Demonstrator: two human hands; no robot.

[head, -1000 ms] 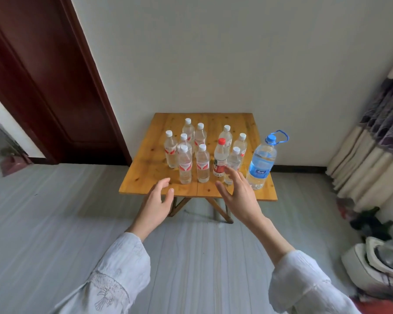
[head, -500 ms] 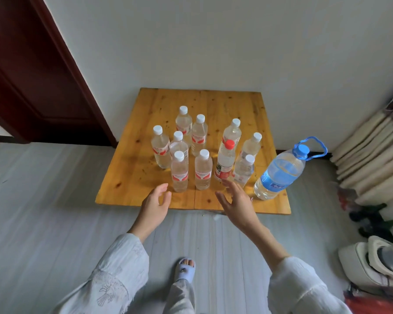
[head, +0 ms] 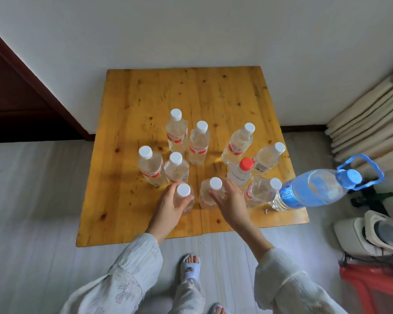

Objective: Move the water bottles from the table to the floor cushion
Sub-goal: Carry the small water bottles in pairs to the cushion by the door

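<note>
My pale-sleeved arms reach from the near edge over the square yellow wooden table (head: 145, 105), which stands against the far white wall (head: 191, 30). My left hand (head: 170, 207) curls its fingers round the near-left clear plastic water bottle with a white cap (head: 183, 190), gripping it below the neck. My right hand (head: 230, 200) wraps round the neighbouring clear white-capped bottle (head: 215, 183) just to its right. Both bottles stand on the table. Right of my right hand stand another small white-capped bottle (head: 275, 184) and a large blue-capped bottle with a blue carrying loop (head: 309, 191). Farther off stand a red-capped bottle (head: 246, 163) and six more white-capped bottles, upright and near one another. No floor cushion is identifiable with certainty. One light-blue slipper (head: 190, 267) shows on the grey floor (head: 32, 200) nearest me.
</note>
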